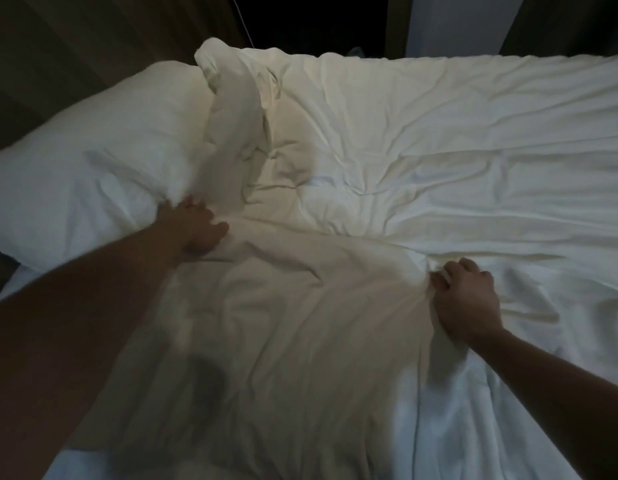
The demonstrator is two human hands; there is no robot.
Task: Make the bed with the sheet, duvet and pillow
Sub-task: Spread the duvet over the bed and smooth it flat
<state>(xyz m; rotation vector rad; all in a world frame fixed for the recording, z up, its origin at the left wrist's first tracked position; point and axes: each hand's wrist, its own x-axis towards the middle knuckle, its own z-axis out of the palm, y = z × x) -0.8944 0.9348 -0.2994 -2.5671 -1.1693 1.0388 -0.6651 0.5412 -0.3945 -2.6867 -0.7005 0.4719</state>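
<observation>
- Head view looked down over a dim bed, both bare arms reaching out across it.
- Left hand was bunched into the duvet fabric just beside the pillow, fingers curled round a fold, though blur hid the exact grip.
- Right hand pinched a gathered ridge of the same cream duvet, with creases fanning out from its knuckles.
- Duvet lay crumpled over most of the mattress, a twisted hump standing up near the far left corner, next to the pillow.
- Pillow sat at the left end, touching the duvet's bunched edge.
- Whiter cloth, probably the sheet, showed along the near edge under the duvet.
- Step in hand, as I judged it: spreading and straightening the duvet; the sheet seemed already on.
- Next move would call for both hands to pull the held edge taut and apart, then shake out the twisted hump so it lay flat.
- No containers were in sight, so nothing to report on contents.
- Risk I saw: tugging near the pillow could drag it askew.
</observation>
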